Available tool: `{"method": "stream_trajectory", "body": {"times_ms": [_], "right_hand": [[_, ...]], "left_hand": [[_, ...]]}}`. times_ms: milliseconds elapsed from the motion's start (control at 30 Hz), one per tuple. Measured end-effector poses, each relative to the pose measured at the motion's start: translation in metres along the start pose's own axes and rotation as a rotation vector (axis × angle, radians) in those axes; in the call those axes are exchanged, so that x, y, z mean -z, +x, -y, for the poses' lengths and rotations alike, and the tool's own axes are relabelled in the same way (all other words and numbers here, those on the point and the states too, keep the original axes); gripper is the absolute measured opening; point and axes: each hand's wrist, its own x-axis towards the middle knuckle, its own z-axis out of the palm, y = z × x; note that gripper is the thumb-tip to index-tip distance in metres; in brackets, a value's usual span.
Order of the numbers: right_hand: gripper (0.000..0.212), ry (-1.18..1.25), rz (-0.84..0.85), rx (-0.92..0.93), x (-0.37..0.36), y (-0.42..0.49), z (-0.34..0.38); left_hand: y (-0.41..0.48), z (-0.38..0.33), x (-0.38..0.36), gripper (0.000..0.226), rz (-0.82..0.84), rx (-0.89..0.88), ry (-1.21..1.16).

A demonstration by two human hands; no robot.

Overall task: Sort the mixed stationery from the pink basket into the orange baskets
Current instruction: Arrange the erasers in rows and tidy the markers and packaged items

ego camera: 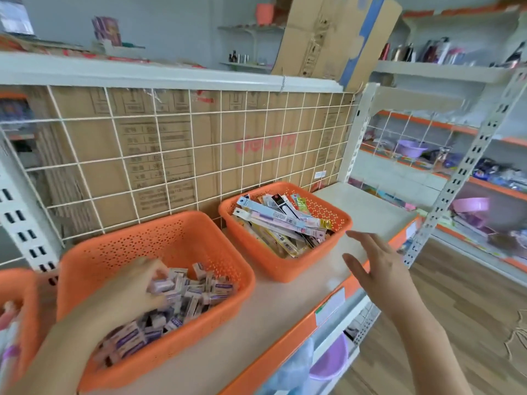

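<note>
Left hand (134,283) in near orange basket (216,238) among small purple-labelled boxes (196,292), print blurred; grip cannot be told. Right hand (376,260) spread, empty, beside far orange basket (328,212) of long carded packs (285,223). Red logo (265,142) on cardboard unreadable.
</note>
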Motion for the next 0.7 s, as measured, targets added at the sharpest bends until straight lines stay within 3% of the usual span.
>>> {"method": "stream_trajectory", "body": {"times_ms": [133, 300, 500, 633, 700], "right_hand": [[0.036, 0.066, 0.05, 0.036, -0.028, 0.038, -0.021], [0.053, 0.128, 0.13, 0.136, -0.059, 0.092, -0.049], [0.055, 0.191, 0.23, 0.278, -0.076, 0.147, -0.094], [0.057, 0.235, 0.302, 0.416, -0.091, 0.175, -0.11], [0.055, 0.259, 0.389, 0.449, -0.098, 0.183, -0.109]], "left_hand": [[0.011, -0.005, 0.0, 0.046, -0.063, 0.066, 0.034], [0.026, -0.038, 0.003, 0.05, -0.183, 0.123, -0.01], [0.063, -0.117, -0.013, 0.04, -0.398, 0.171, -0.096], [0.098, -0.168, -0.036, 0.068, -0.425, 0.156, -0.149], [0.116, -0.186, -0.05, 0.063, -0.426, 0.199, -0.184]]}}
